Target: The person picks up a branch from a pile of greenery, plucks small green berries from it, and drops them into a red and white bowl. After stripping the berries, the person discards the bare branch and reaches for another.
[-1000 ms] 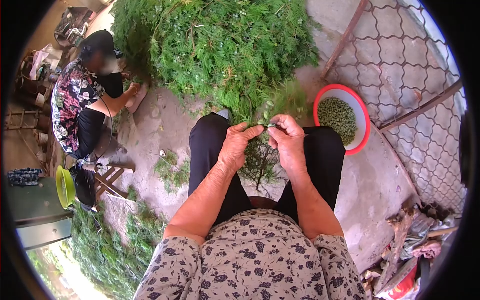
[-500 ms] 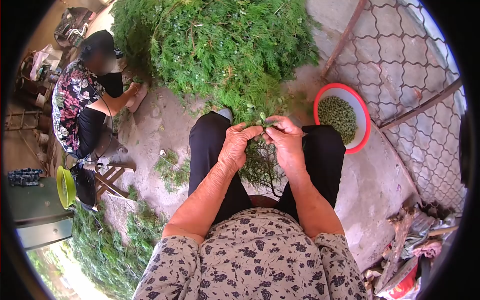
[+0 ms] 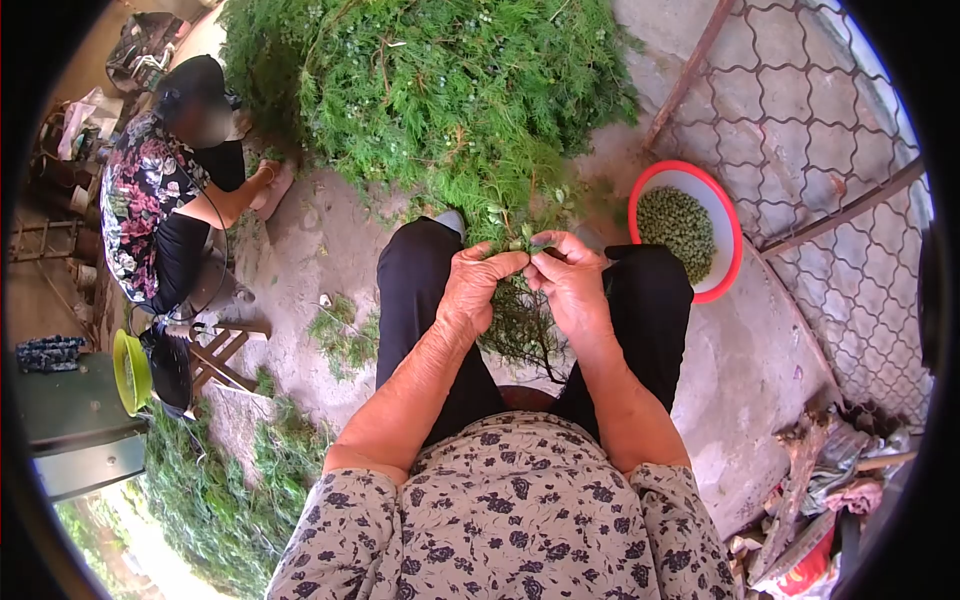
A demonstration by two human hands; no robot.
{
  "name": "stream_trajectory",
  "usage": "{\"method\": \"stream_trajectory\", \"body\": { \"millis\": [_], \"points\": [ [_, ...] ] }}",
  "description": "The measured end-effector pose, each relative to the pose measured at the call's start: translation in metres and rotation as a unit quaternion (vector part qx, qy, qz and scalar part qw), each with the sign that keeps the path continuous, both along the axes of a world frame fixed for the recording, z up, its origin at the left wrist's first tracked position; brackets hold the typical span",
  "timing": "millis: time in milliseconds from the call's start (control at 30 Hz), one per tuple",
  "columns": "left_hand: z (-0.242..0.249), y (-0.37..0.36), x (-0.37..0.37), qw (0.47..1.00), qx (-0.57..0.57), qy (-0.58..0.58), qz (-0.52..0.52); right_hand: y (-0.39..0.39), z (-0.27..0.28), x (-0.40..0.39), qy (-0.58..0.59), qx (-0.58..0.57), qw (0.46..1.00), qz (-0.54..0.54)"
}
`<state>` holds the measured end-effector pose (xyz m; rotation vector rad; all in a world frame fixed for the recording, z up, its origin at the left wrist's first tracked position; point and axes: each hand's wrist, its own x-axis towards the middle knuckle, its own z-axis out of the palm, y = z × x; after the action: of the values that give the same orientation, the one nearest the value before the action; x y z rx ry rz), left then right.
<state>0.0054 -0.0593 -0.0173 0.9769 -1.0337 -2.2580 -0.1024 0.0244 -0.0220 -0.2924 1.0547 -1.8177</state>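
Here both hands, left hand (image 3: pixel 470 290) and right hand (image 3: pixel 572 285), pinch a sprig (image 3: pixel 520 325) between knees.

L hand (image 3: pixel 468 290) & R hand (image 3: pixel 572 283) together over lap, fingers pinched.

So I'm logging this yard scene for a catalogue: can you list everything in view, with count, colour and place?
green branch pile: one, green, on the ground ahead of the knees
sprig: one, green, held between both hands over the lap
basin: one, red rim, white inside, on the ground at right
small green pieces: many, green, inside the basin
wire fence panel: one, rusty brown, upper right
loose cuttings: a few clumps, green, on the ground at left
second person: one, floral top, seated at left
green bowl: one, yellow-green, far left
left hand: one, gripping the sprig
right hand: one, pinching the sprig's tip
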Motion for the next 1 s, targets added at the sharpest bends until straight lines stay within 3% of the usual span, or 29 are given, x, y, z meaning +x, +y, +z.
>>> {"method": "stream_trajectory", "body": {
  "millis": [133,200,333,400,467,667,800,867,933,1000],
  "points": [
    [0.009,0.001,-0.002,1.000,0.016,0.009,0.019,0.002,0.000,-0.006,-0.111,-0.019,0.993,0.018],
    [0.007,0.001,-0.002,0.999,0.023,0.015,0.025,0.002,0.005,-0.008,-0.123,-0.004,0.991,-0.052],
    [-0.002,0.002,-0.001,0.995,-0.093,-0.016,0.034,0.007,0.012,-0.021,-0.161,-0.060,0.984,-0.053],
    [0.001,0.004,0.000,0.990,-0.137,-0.041,0.021,0.010,0.014,-0.024,-0.116,-0.081,0.989,-0.043],
    [0.005,0.005,-0.001,0.989,-0.141,-0.053,0.015,0.012,0.023,-0.023,-0.038,-0.029,0.999,-0.024],
    [0.004,0.005,-0.005,0.993,-0.113,-0.012,0.039,0.008,0.023,-0.021,-0.162,-0.028,0.984,-0.073],
    [-0.001,0.004,-0.003,0.992,-0.118,-0.007,0.045,0.018,0.009,-0.036,-0.145,-0.069,0.986,-0.054],
    [0.007,0.005,-0.003,0.992,-0.121,-0.017,0.036,0.018,0.018,-0.039,0.031,-0.046,0.996,-0.068],
    [0.008,0.004,-0.002,0.991,-0.128,-0.018,0.026,0.015,0.033,-0.027,0.045,-0.016,0.996,-0.079],
    [0.007,0.004,0.000,0.991,-0.134,-0.019,0.014,0.015,0.039,-0.017,0.195,0.082,0.977,0.036]
  ]
}}
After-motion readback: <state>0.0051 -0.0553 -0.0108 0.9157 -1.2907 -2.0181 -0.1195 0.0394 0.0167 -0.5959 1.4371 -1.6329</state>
